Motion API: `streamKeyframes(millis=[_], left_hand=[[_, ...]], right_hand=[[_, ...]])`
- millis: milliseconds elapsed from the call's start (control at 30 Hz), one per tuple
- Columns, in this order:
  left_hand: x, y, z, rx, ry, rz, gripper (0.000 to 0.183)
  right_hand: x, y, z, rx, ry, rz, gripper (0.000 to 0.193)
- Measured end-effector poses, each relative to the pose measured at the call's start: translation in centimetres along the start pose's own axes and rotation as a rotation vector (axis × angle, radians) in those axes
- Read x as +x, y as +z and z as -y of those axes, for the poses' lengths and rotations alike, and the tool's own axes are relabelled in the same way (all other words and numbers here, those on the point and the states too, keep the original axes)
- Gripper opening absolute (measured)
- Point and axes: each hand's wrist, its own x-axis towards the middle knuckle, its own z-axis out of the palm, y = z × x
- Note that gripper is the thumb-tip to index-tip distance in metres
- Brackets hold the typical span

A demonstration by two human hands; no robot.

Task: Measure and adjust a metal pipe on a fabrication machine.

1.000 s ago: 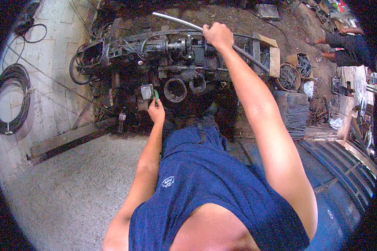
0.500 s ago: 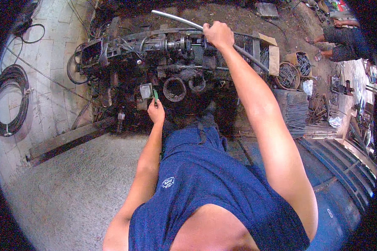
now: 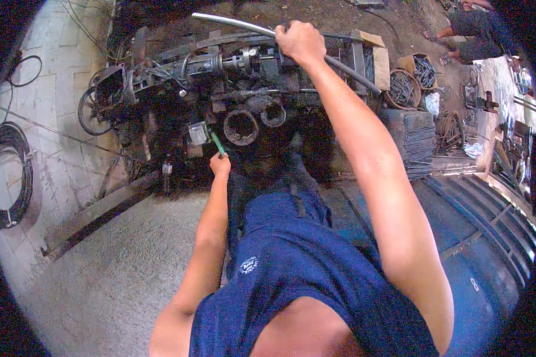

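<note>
My right hand [image 3: 302, 43] is closed around a long metal rod [image 3: 232, 22] above the far side of a dark, greasy machine [image 3: 178, 74]. The rod's bright end reaches out to the left; its darker length slopes down to the right past my forearm. Lower and to the left, my left hand [image 3: 220, 165] grips the end of a green lever [image 3: 217, 143]. This lever slants up beside a small pale box [image 3: 199, 133] on the machine's near side. Two round, open pipe-like ends [image 3: 241, 127] face me to the right of the lever. My left fingers are partly hidden.
At right stand a round basket of metal pieces [image 3: 402, 88], a cardboard box of rods [image 3: 423, 71] and a stack of thin bars [image 3: 420, 146]. A coiled black cable [image 3: 9, 175] and a beam [image 3: 101, 211] lie at left. Another person's legs [image 3: 467, 41] show at upper right.
The view has shifted. My left hand has drawn the green lever slightly toward me and right, and more of it shows. The rod's bright end reaches farther left, still in my right hand.
</note>
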Motion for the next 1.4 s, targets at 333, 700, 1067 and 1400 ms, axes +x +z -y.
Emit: streamKeyframes(millis=[333, 700, 1067, 1400], left_hand=[[3.7, 2.5, 0.5, -0.092, -0.059, 0.081, 0.055], [-4.5, -4.2, 2.4, -0.190, 0.193, -0.006, 0.057], [-9.2, -7.4, 2.3, -0.082, 0.183, -0.167, 0.042], [0.4, -13.3, 7.2, -0.377, 0.194, -0.144, 0.032]], right_hand=[[-0.4, 0.1, -0.5, 0.058, -0.014, 0.001, 0.045], [-22.7, 11.2, -17.9, 0.173, 0.539, -0.199, 0.053], [-19.7, 21.4, -29.6, 0.674, 0.556, 0.092, 0.040], [-27.2, 13.8, -17.9, 1.186, 0.944, 0.215, 0.033]])
